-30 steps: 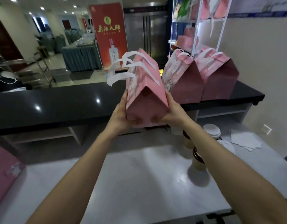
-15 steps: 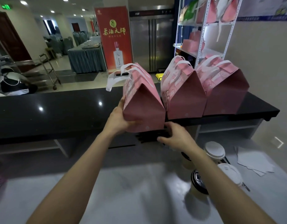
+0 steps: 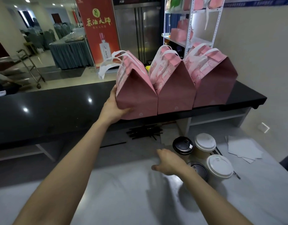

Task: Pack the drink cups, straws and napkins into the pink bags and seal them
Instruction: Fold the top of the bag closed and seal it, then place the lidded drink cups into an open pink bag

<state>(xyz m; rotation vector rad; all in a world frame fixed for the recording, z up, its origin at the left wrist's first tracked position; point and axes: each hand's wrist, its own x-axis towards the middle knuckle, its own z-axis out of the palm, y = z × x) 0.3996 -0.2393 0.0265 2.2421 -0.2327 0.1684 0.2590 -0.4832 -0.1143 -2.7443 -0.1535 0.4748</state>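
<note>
Left hand: our left hand (image 3: 113,107) holds the lower left corner of the nearest pink bag (image 3: 136,93), palm on its side, thumb curled across the dark end panel.
Right hand: our right hand (image 3: 168,161) hovers low over the pale bench (image 3: 123,197), fingers (image 3: 156,167) loosely spread and holding nothing.
Pink bags: we see three sealed pink bags in a row on the black bench (image 3: 50,104), towards its right end. The nearest pink bag touches the middle bag (image 3: 175,88), which touches the right bag (image 3: 214,82). All three stand upright with folded tops and white handles.
Drink cups: four lidded cups stand near the right edge of the pale bench, just beside our right hand. The black-lidded cup (image 3: 183,146) and the white-lidded cup (image 3: 204,143) are at the back. The second black-lidded cup (image 3: 200,171) and the second white-lidded cup (image 3: 220,167) are in front.
Straws: a heap of dark straws (image 3: 144,133) lies under the front edge of the black bench.
Napkins: white napkins (image 3: 243,149) lie near the right edge of the pale bench, beyond the cups.
Behind: a white rack (image 3: 217,20) holds more pink bags, and a red banner (image 3: 97,28) stands on the floor.
</note>
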